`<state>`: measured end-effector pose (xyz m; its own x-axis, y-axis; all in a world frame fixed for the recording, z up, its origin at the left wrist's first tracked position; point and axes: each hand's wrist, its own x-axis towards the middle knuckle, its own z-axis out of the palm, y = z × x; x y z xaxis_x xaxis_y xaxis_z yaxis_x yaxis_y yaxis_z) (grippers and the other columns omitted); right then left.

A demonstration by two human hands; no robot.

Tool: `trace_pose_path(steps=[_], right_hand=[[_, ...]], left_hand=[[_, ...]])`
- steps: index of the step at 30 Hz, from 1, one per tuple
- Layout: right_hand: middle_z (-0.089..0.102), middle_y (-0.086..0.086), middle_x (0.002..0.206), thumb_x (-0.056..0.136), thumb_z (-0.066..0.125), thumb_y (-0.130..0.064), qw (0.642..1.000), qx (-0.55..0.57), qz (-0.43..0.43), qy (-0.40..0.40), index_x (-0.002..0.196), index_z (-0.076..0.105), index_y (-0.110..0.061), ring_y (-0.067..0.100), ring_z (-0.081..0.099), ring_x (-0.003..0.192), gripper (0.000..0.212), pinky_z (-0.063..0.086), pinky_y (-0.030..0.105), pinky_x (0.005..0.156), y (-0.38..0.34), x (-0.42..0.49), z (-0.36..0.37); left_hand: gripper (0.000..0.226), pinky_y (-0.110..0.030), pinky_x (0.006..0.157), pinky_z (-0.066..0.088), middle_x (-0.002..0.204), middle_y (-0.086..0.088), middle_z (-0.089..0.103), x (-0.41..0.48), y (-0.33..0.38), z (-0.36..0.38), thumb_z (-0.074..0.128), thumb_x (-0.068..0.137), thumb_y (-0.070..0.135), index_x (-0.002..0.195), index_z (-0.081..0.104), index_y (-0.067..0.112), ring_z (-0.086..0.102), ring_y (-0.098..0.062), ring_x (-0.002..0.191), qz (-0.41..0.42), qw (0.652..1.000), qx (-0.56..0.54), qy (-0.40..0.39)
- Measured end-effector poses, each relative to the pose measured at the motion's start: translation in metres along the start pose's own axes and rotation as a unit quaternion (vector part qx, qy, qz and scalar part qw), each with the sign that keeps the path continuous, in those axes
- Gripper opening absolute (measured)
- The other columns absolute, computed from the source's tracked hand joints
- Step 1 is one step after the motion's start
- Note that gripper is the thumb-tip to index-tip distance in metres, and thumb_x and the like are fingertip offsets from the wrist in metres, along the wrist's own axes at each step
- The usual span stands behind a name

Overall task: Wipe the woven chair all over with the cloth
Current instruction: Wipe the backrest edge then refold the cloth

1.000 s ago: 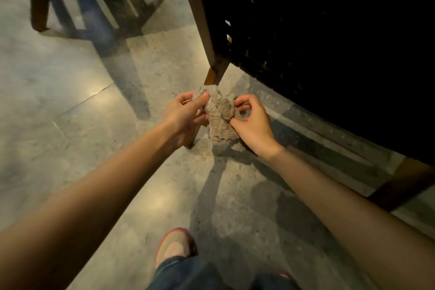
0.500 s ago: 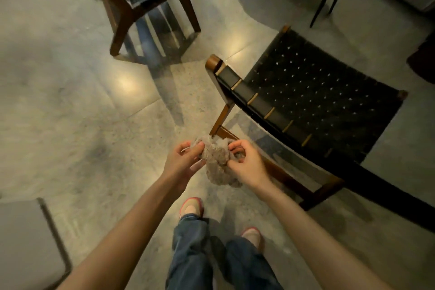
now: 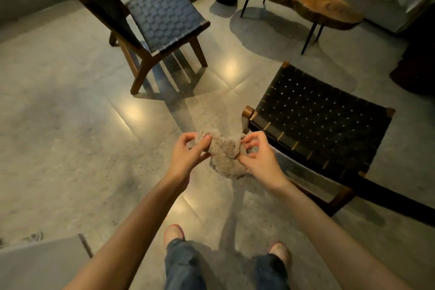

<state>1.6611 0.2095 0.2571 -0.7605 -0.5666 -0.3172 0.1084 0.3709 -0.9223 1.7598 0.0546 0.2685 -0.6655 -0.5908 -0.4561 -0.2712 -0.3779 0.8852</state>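
My left hand (image 3: pixel 188 155) and right hand (image 3: pixel 259 160) pinch the cloth (image 3: pixel 224 158) (fluffy, beige) at mid-frame, left of the woven chair (image 3: pixel 322 120).

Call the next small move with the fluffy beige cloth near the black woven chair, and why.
Probably lower the fluffy beige cloth rightward onto the near edge of the black woven, wood-framed chair. The left hand and right hand both pinch the bunched cloth in the air beside the chair's corner; it seems not to touch the weave yet.
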Motion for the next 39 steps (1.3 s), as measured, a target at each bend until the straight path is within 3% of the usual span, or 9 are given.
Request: trace_pose_path(steps=[5,11,19,22,26,29,33,36,39], right_hand=[[0.054,0.005,0.099,0.083,0.067,-0.001,0.998,0.036,-0.036,0.031,0.123,0.045,-0.046,0.012,0.062,0.075,0.064,0.054,0.023,0.065,-0.06,0.022,0.055],[0.058,0.0,0.101,0.082,0.067,-0.001,0.995,-0.027,-0.063,0.074,0.107,0.059,-0.023,0.021,0.062,0.094,0.034,0.057,0.036,0.077,-0.119,0.054,0.087],[0.059,-0.004,0.073,0.082,0.073,-0.021,0.979,-0.099,-0.033,0.175,0.088,0.059,-0.017,0.008,0.053,0.063,0.015,0.05,0.035,0.065,-0.137,0.106,0.079],[0.052,-0.005,0.084,0.079,0.075,-0.026,0.96,-0.164,-0.017,0.227,0.085,0.062,-0.018,0.007,0.049,0.071,0.017,0.045,0.028,0.064,-0.136,0.135,0.072],[0.04,0.003,0.117,0.079,0.075,-0.026,0.94,-0.235,0.026,0.247,0.096,0.062,-0.014,0.016,0.034,0.109,0.024,0.038,0.028,0.09,-0.134,0.187,0.061],[0.046,0.002,0.124,0.08,0.073,-0.021,0.946,-0.222,0.047,0.23,0.097,0.061,-0.013,0.021,0.035,0.119,0.022,0.032,0.027,0.095,-0.14,0.228,0.056],[0.054,0.004,0.103,0.081,0.072,-0.024,0.96,-0.162,0.087,0.212,0.092,0.056,-0.021,0.018,0.057,0.094,0.019,0.053,0.03,0.078,-0.152,0.269,0.043],[0.059,-0.007,0.09,0.084,0.07,-0.026,0.956,-0.154,0.085,0.234,0.089,0.051,-0.026,0.009,0.061,0.084,0.02,0.047,0.019,0.061,-0.154,0.286,0.032],[0.058,-0.013,0.09,0.081,0.072,-0.036,0.949,-0.153,0.067,0.269,0.092,0.05,-0.029,0.001,0.057,0.084,0.025,0.042,0.014,0.062,-0.153,0.297,0.025]], left_hand=[[0.022,-0.026,0.084,0.054,0.132,0.008,0.046,0.036,0.072,-0.076,0.066,0.083,0.033,0.095,0.057,0.017,0.058,-0.016,0.105,0.079,0.986,0.139,-0.047],[0.014,-0.008,0.06,0.048,0.099,0.006,0.062,0.072,0.139,-0.111,0.067,0.085,0.026,0.091,0.055,0.021,0.063,0.003,0.08,0.135,0.972,0.16,-0.105],[0.038,-0.022,0.059,0.049,0.088,0.001,0.058,0.15,0.19,-0.101,0.072,0.079,0.038,0.095,0.053,0.01,0.055,-0.011,0.073,0.23,0.91,0.312,-0.146],[0.039,-0.019,0.059,0.046,0.086,0.003,0.054,0.195,0.198,-0.084,0.073,0.079,0.034,0.099,0.049,0.011,0.052,-0.006,0.069,0.254,0.887,0.333,-0.195],[0.027,-0.009,0.068,0.04,0.089,0.014,0.051,0.262,0.21,-0.058,0.068,0.084,0.029,0.106,0.056,0.019,0.049,0.005,0.077,0.319,0.812,0.405,-0.273],[0.024,-0.027,0.083,0.044,0.102,0.004,0.058,0.315,0.224,-0.047,0.064,0.086,0.037,0.103,0.063,0.02,0.049,-0.008,0.092,0.316,0.758,0.478,-0.313],[0.029,-0.028,0.08,0.036,0.104,0.005,0.052,0.371,0.245,-0.033,0.058,0.088,0.045,0.11,0.061,0.026,0.042,-0.013,0.096,0.309,0.697,0.558,-0.327],[0.027,-0.027,0.083,0.029,0.105,0.007,0.045,0.401,0.254,-0.015,0.055,0.09,0.045,0.108,0.064,0.026,0.034,-0.012,0.101,0.293,0.665,0.596,-0.341],[0.024,-0.033,0.095,0.036,0.122,-0.001,0.046,0.429,0.263,0.011,0.055,0.094,0.034,0.108,0.066,0.017,0.035,-0.021,0.114,0.299,0.632,0.598,-0.392]])
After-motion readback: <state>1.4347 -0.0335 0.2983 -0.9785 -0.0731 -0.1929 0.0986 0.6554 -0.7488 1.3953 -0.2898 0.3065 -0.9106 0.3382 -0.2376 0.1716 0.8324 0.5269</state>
